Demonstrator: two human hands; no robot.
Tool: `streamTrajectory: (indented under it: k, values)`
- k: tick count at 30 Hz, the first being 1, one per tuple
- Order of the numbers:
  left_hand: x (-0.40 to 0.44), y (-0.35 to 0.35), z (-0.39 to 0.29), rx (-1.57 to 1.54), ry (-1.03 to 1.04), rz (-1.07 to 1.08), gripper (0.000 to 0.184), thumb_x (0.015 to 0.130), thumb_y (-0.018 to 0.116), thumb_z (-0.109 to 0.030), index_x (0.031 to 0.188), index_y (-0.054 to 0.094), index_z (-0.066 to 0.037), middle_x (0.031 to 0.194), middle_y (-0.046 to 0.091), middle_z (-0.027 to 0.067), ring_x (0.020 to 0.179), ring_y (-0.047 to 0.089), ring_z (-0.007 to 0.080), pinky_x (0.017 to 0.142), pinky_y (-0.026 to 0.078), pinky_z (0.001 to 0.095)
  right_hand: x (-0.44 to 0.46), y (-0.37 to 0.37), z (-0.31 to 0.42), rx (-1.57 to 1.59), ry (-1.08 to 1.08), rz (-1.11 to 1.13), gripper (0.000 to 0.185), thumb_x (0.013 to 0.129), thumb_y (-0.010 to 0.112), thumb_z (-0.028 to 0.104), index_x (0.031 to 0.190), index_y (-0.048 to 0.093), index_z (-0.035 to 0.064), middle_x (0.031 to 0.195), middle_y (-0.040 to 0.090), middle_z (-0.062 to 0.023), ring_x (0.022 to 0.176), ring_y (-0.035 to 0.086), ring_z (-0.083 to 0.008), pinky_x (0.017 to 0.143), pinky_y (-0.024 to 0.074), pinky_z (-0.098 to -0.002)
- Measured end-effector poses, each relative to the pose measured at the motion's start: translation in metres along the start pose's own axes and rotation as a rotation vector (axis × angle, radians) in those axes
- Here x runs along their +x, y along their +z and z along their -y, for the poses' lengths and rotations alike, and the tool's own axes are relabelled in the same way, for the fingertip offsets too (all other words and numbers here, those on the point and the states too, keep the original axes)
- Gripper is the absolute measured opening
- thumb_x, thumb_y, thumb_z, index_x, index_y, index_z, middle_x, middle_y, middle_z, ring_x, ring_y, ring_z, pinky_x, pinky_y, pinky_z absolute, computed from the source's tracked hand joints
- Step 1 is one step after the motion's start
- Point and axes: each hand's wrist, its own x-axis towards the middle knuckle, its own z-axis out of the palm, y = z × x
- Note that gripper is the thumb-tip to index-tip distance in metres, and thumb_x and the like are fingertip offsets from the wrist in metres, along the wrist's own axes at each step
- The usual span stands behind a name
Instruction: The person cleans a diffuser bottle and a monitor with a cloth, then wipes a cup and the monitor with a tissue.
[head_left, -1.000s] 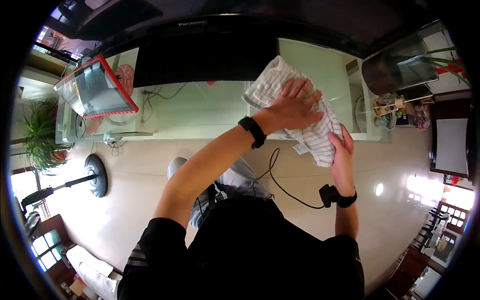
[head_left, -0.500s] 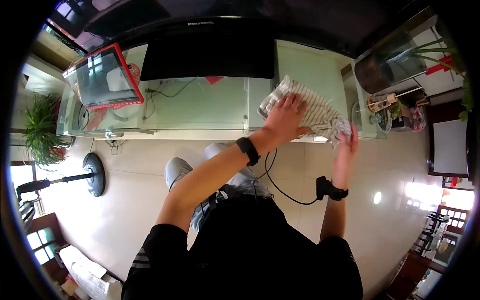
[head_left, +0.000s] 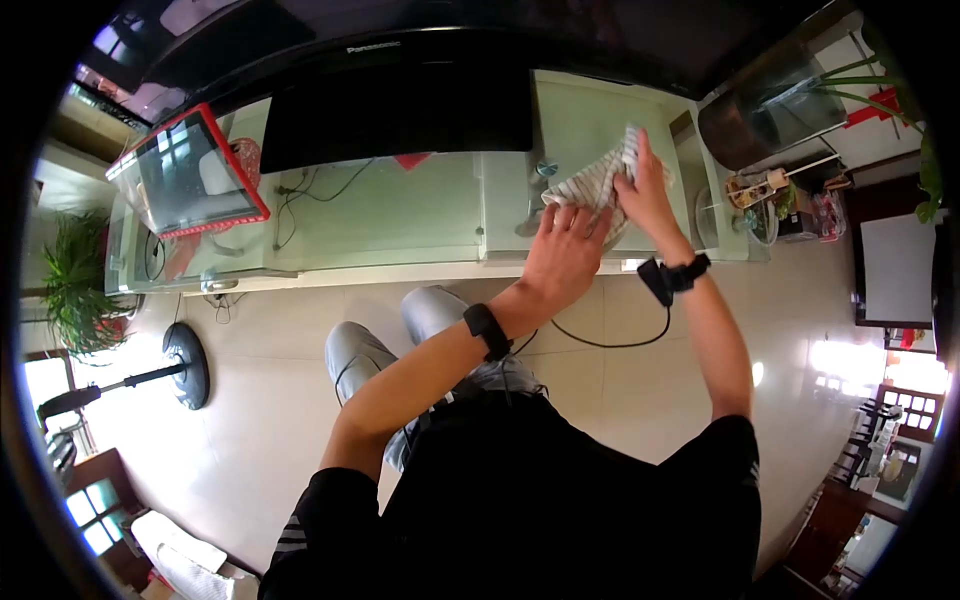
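Note:
A white cloth with grey stripes (head_left: 592, 186) is bunched and folded over the right part of the glass-topped TV stand (head_left: 420, 212). My left hand (head_left: 565, 254) has its fingers curled on the cloth's near edge. Higher up and to the right, my right hand (head_left: 652, 204) grips the cloth's far right part, thumb pressed into the fabric. Part of the cloth is hidden by both hands. Each wrist wears a black band, and a cable runs from the right one.
A black Panasonic television (head_left: 400, 115) stands at the back. To its left leans a red-framed panel (head_left: 190, 175). On the right are a dark cylindrical vase (head_left: 745, 135) and a reed diffuser (head_left: 776, 179). A potted plant (head_left: 75, 275) and a round-based stand (head_left: 188, 365) are at left.
My right hand has moved up and left from the stand's front edge, carrying its end of the cloth and folding it over. My left hand has shifted slightly down and left.

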Motion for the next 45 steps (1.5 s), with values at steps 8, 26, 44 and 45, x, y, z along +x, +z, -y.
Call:
streamTrajectory:
  k: [8,26,44,45]
  values:
    - [0.026,0.022,0.006,-0.051,-0.017,-0.006,0.062,0.081,0.057,-0.006,0.141,0.042,-0.004,0.135,0.051,0.0224,0.128,0.046,0.0368,0.108,0.037,0.0448,0.083,0.03,-0.012,0.001,-0.06,0.137,0.06,0.077,0.056,-0.002,0.131,0.032,-0.0071,0.129,0.044,-0.0229,0.129,0.041,-0.0384,0.112,0.0303,-0.036]
    - [0.055,0.018,0.031,-0.018,-0.008,-0.014,0.048,0.086,0.051,-0.004,0.134,0.049,0.0,0.129,0.057,0.0209,0.125,0.052,0.0314,0.109,0.037,0.0415,0.112,0.067,0.021,-0.392,-0.339,0.155,0.056,0.079,0.052,0.003,0.133,0.039,-0.0026,0.121,0.058,-0.0255,0.127,0.042,-0.0402,0.112,0.0241,-0.0511]
    - [0.023,0.01,0.026,-0.048,-0.029,-0.039,0.051,0.079,0.054,0.001,0.129,0.053,-0.004,0.125,0.06,0.0186,0.123,0.054,0.03,0.109,0.038,0.0404,0.094,0.06,0.033,-0.019,-0.44,0.218,0.047,0.082,0.049,-0.008,0.127,0.044,0.0012,0.122,0.06,-0.0158,0.115,0.052,-0.0362,0.1,0.0407,-0.0431]
    - [0.018,0.008,0.023,-0.065,-0.036,-0.031,0.051,0.078,0.054,0.001,0.129,0.054,-0.004,0.125,0.06,0.0185,0.122,0.054,0.0299,0.108,0.039,0.0402,0.089,0.059,0.033,-0.011,-0.451,0.221,0.046,0.082,0.049,-0.007,0.127,0.044,0.0007,0.122,0.06,-0.0157,0.114,0.052,-0.0361,0.1,0.0408,-0.043]
